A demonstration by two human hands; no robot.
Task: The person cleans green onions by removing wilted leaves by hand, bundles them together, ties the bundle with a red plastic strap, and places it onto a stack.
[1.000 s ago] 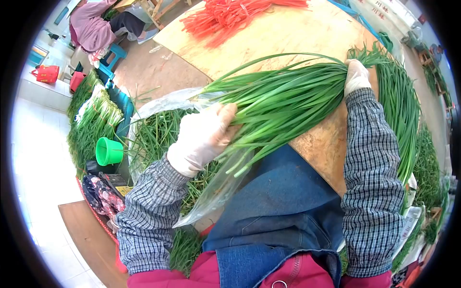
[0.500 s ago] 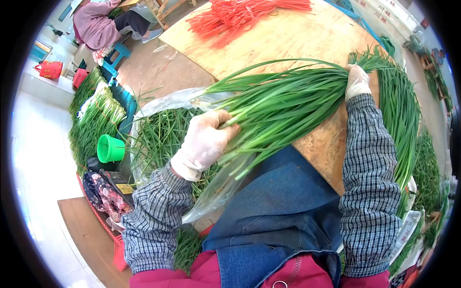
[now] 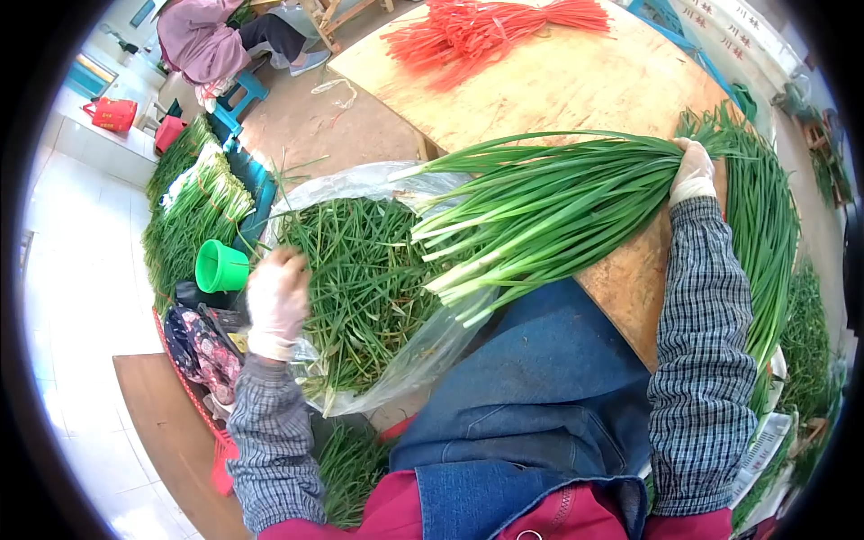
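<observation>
My right hand (image 3: 693, 171), in a pale glove, grips a bunch of long green leafy stalks (image 3: 558, 207) near its right end, above the wooden table's edge. The bunch's pale stem ends fan out to the left, over a clear plastic bag (image 3: 396, 378) of loose green leaves (image 3: 360, 279). My left hand (image 3: 279, 297), gloved too, is away from the bunch at the bag's left side, beside a green cup (image 3: 220, 267). Its fingers look curled but are blurred, so what they hold, if anything, cannot be made out.
Red strips (image 3: 477, 36) lie on the wooden table (image 3: 540, 99). More green stalks (image 3: 760, 234) hang at the right. Tied bundles (image 3: 202, 193) stand at the left beside a blue crate. A seated person (image 3: 202, 40) is at the upper left, near a red bag (image 3: 112, 114).
My left hand has let go of the stem ends and moved left and down, past the bag. My right hand still holds the bunch. The whole view has shifted a little.
</observation>
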